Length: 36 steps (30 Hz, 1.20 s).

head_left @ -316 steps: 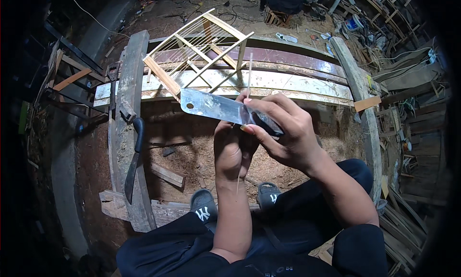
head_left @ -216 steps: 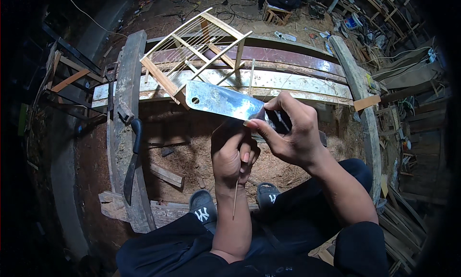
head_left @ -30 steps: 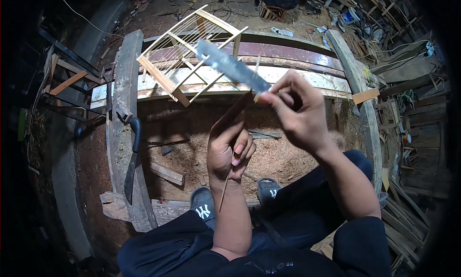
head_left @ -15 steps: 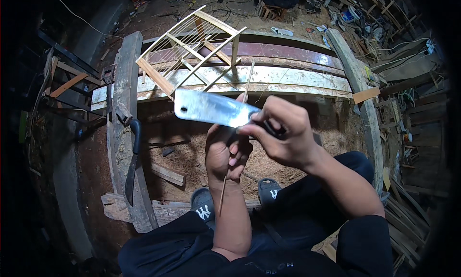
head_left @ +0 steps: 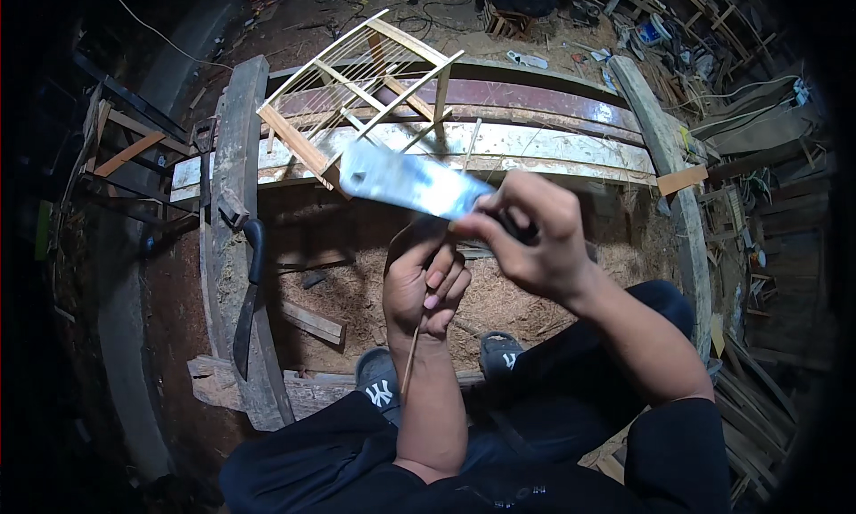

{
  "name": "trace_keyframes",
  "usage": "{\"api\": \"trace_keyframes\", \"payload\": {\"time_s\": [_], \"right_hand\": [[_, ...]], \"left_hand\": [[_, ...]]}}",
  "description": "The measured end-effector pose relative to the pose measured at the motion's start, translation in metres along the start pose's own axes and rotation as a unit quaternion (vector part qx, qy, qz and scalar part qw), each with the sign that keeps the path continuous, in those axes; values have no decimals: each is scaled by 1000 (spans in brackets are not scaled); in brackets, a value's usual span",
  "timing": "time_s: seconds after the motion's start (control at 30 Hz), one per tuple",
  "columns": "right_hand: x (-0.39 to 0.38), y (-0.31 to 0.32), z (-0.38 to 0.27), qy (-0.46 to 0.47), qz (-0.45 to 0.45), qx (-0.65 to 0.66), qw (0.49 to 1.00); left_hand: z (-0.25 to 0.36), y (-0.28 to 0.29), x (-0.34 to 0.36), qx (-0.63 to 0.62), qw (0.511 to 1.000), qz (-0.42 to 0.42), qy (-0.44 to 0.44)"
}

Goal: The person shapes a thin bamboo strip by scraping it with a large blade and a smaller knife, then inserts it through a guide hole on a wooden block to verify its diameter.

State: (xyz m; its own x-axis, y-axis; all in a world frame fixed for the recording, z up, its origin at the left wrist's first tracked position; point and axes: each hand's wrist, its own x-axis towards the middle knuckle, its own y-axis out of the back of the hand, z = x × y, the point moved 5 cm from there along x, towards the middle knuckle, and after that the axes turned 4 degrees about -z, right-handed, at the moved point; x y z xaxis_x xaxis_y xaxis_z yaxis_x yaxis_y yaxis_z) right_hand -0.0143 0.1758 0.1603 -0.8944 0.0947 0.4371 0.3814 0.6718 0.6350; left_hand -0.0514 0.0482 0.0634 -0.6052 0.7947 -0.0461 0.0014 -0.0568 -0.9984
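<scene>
My right hand (head_left: 544, 233) grips the dark handle of a cleaver (head_left: 406, 182), whose wide shiny blade points left and is slightly blurred. Under the blade, my left hand (head_left: 423, 278) is closed around a thin wooden stick (head_left: 411, 358). One end of the stick runs down over my left wrist, and its far end rises behind the blade. The blade hides part of the stick and my left fingertips, so I cannot tell whether blade and stick touch. Beyond the cleaver, a slatted wooden frame (head_left: 299, 139) with thin bars stands tilted on the bench.
A long plank bench (head_left: 553, 144) spans the far side between two heavy beams. On the left beam (head_left: 234, 139) lies a knife with a black handle (head_left: 254, 251). Wood offcuts (head_left: 312, 322) and shavings cover the ground between my feet. Scrap wood is piled at right.
The cleaver and my right hand have shifted a little right, with the blade tilting more. My left hand still holds the stick, whose lower end has moved slightly left.
</scene>
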Motion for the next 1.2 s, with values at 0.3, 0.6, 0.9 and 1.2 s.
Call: {"api": "trace_keyframes", "payload": {"time_s": [0.3,0.6,0.9,1.2], "right_hand": [[5,2,-9,22,21,29,999],[8,15,1,6,37,-14,999],[13,16,11,-19,77,60,995],[2,9,-2,-62,27,53,996]], "left_hand": [[4,-11,-1,31,999,-31,-23],[0,-19,-1,49,999,18,-14],[-2,-23,2,68,998,-14,-5],[-3,-6,0,-4,1000,9,3]]}}
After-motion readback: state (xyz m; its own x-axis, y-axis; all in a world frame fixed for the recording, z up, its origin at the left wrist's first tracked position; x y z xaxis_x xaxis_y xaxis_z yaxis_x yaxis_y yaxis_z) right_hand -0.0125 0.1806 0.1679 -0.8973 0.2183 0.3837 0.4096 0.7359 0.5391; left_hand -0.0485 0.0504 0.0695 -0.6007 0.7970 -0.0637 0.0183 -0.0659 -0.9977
